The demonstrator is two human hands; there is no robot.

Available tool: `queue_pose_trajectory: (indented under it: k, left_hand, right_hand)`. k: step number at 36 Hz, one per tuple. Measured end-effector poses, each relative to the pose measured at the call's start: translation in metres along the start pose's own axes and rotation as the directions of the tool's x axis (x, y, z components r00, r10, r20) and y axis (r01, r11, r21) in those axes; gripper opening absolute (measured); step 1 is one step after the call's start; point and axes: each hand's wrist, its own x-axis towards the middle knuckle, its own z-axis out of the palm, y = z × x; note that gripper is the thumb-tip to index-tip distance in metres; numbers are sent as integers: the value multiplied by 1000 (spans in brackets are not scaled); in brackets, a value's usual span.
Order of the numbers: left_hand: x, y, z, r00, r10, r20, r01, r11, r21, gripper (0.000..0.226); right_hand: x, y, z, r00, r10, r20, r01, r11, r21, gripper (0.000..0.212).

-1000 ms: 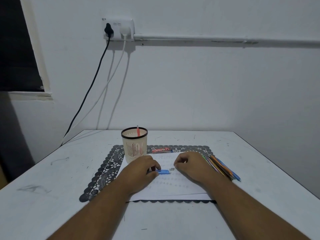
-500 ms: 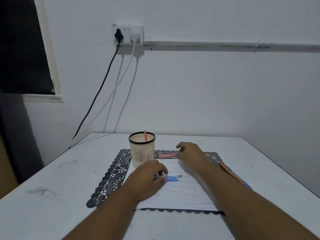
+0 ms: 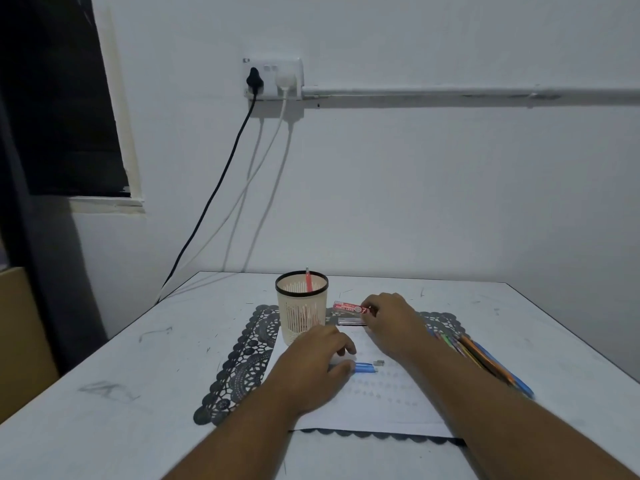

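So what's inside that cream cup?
One red pen stands inside the cup, its top above the rim. The cup's wall hides the bottom, so anything small there can't be seen.

A mesh cup point(image 3: 302, 317) is crowding the red box point(image 3: 348, 308) from the left; pencils point(image 3: 481, 358) are lining the paper's point(image 3: 381, 410) right edge, a blue pen point(image 3: 365, 368) is lying mid-sheet, and bare table point(image 3: 156, 358) is stretching open left of the mat point(image 3: 242, 368).

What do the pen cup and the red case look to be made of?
Pen cup: likely moulded plastic, matt cream with black rim; thin slots pierce its wall. Red case, pinched by the right hand: probably glossy plastic with printed label, too small to be sure.
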Motion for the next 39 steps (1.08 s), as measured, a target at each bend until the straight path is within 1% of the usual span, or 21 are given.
queue_pose_trajectory:
  k: [6, 10, 12, 15, 17, 20, 23, 24, 27, 28, 33, 39]
  left_hand:
    - [-1, 3, 1, 997, 20, -80, -19, 1000, 11, 19]
    - [1, 6, 2, 987, 27, -158, -22, 999, 30, 19]
    - [3, 7, 3, 982, 31, -188, -21, 998, 55, 26]
    - [3, 5, 3, 980, 15, -197, -2, 998, 65, 38]
    - [3, 5, 3, 981, 11, -192, 3, 997, 74, 38]
    - [3, 5, 2, 984, 19, -176, -5, 997, 77, 28]
    - [3, 5, 2, 985, 25, -168, -9, 995, 95, 20]
    - [3, 5, 2, 985, 24, -173, -8, 996, 94, 19]
    - [3, 5, 1, 981, 19, -195, -4, 997, 76, 17]
    - [3, 5, 1, 980, 14, -196, 0, 998, 70, 16]
    - [2, 6, -2, 980, -7, -199, 14, 999, 34, 12]
    - [2, 7, -2, 982, -13, -188, 12, 1000, -5, 10]
  right_hand:
    - [-23, 1, -24, 1000, 11, 26, -17, 965, 260, 18]
    - [-62, -12, -40, 999, 38, 8, -38, 893, 449, 11]
    - [-76, -19, -50, 999, 48, 16, -48, 819, 572, 13]
    - [-87, -30, -62, 993, 59, 102, -117, 621, 775, 12]
    - [-90, -34, -65, 987, 71, 146, -162, 525, 835, 12]
    - [-92, -36, -63, 975, 73, 211, -221, 435, 873, 16]
    - [-91, -33, -59, 969, 66, 238, -243, 429, 870, 20]
    - [-90, -31, -56, 967, 65, 248, -253, 403, 880, 21]
    - [-85, -29, -53, 951, 92, 294, -308, 248, 918, 23]
    - [-84, -28, -53, 949, 100, 297, -313, 228, 922, 22]
    - [-82, -28, -52, 951, 118, 285, -304, 188, 934, 17]
    - [-82, -27, -56, 960, 108, 258, -276, 213, 937, 13]
